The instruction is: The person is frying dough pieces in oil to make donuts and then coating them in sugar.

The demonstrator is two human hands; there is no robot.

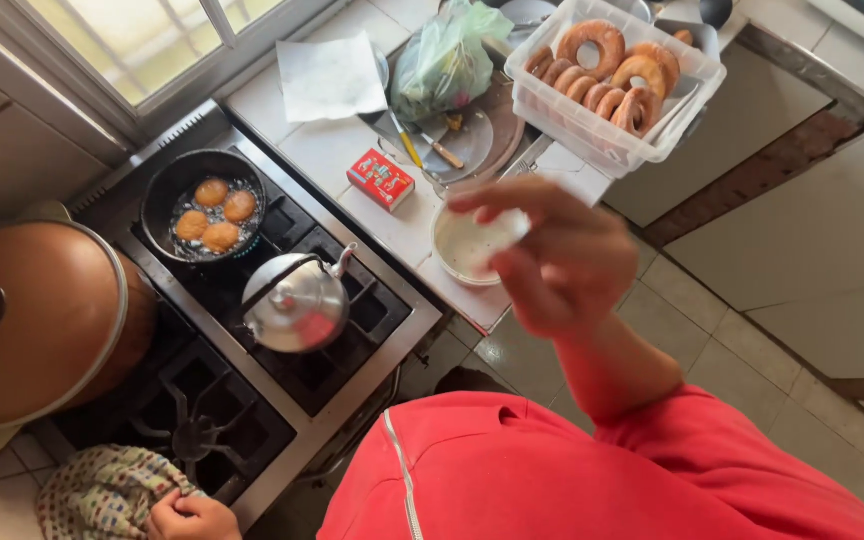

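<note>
Red sleeve (592, 470) up close. My right hand (562, 262) pinches a pale dough piece (508, 230) over the white bowl (462, 248) at the counter's front edge. Left hand (190, 517) fisted on patterned cloth (102, 490) at stove (282, 400) corner.

Bright daylight from the window (167, 35) glares on the kettle (297, 305); edges bend, near sleeve (552, 470) soft.

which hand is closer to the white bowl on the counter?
Right. The right hand is raised just beside the white bowl, partly overlapping it in view. The left hand is far off at the stove's near edge, gripping a patterned cloth.
</note>
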